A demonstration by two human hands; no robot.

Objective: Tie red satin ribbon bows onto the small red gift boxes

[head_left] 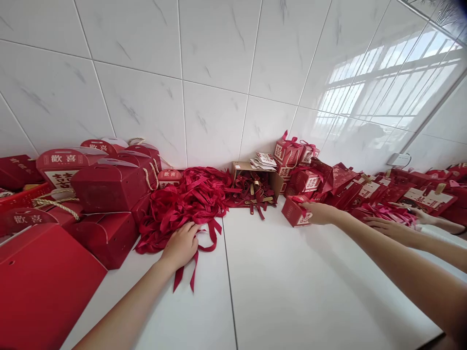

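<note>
My left hand (pixel 184 244) rests at the front edge of a loose heap of dark red satin ribbons (pixel 193 194). Its fingers are curled around some ribbon, and loose tails (pixel 193 277) hang out below it onto the white table. Over to the right, my right hand (pixel 319 214) grips a small red gift box (pixel 295 212) by its near right side. White panels with red characters show on that box, which is at the table surface in front of other boxes. The fingertips of my right hand are partly hidden behind the box.
Larger red boxes with rope handles (pixel 109 184) are stacked at left. An open cardboard box (pixel 255 187) of dark ribbon pieces stands by the tiled wall. Small gift boxes (pixel 288 150) and red bags (pixel 365 189) line the back right. Another person's hands (pixel 394 231) touch pink-red ribbons at right.
</note>
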